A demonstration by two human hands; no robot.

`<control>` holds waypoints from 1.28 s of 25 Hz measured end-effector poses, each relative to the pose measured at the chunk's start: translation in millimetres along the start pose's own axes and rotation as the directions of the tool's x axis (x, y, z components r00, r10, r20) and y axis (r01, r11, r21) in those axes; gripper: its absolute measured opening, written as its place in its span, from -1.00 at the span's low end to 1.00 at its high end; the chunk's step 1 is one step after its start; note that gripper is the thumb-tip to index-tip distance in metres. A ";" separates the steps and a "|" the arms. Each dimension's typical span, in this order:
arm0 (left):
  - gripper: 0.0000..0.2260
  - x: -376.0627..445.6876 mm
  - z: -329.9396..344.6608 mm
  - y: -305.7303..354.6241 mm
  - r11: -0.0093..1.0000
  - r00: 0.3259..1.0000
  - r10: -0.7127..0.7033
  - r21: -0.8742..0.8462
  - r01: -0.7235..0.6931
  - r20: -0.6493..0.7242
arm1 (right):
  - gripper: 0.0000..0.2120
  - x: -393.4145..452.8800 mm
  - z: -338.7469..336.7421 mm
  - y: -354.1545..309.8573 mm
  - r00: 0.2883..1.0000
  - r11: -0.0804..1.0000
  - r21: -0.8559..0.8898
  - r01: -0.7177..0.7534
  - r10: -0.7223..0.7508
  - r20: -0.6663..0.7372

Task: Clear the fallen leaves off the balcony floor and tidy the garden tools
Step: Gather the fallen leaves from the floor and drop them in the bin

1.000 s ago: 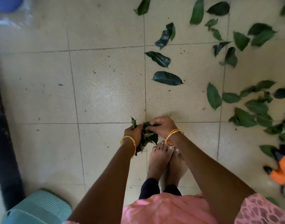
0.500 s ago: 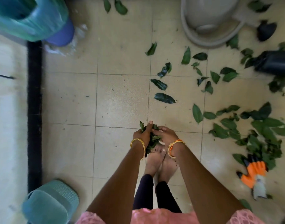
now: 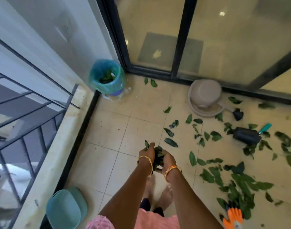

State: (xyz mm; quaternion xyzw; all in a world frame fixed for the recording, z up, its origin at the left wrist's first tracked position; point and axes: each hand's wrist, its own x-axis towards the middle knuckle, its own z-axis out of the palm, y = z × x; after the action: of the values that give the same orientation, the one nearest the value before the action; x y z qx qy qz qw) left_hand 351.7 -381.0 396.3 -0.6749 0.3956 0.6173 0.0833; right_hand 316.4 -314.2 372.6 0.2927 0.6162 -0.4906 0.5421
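Observation:
A bunch of green leaves [image 3: 157,156] is cupped between my left hand [image 3: 146,153] and my right hand [image 3: 169,160], above the beige tiled floor. Both hands curl round the bunch at about waist height. Several loose leaves [image 3: 230,177] lie scattered over the tiles to the right. A bin lined with a blue-green bag [image 3: 106,76] stands in the far left corner, with leaves inside. An orange garden glove [image 3: 233,218] lies at the lower right. A black pot [image 3: 245,135] lies on its side, and a teal-handled tool [image 3: 265,127] lies beside it.
An overturned beige basin [image 3: 205,98] rests by the glass sliding door [image 3: 179,38]. A teal container [image 3: 65,207] sits at the lower left against the low parapet and railing [image 3: 42,129]. A small black pot [image 3: 238,114] lies near the basin.
I have straightened up: the view lifted from the floor to show the door, railing and bin. Both hands stayed together round the leaf bunch and rose with it.

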 end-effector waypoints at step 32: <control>-0.32 -0.7 -251.9 339.3 0.923 0.947 0.142 -0.383 -0.021 0.290 | -0.72 -114.9 385.9 -211.2 0.737 0.845 -0.247 0.475 -0.535 -0.412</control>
State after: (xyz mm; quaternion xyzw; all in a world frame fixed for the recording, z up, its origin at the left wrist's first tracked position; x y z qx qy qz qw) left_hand 328.9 -760.4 581.0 -0.5551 0.2801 0.7831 -0.0119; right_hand 302.5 -723.6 569.8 0.1887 0.8132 -0.4948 0.2413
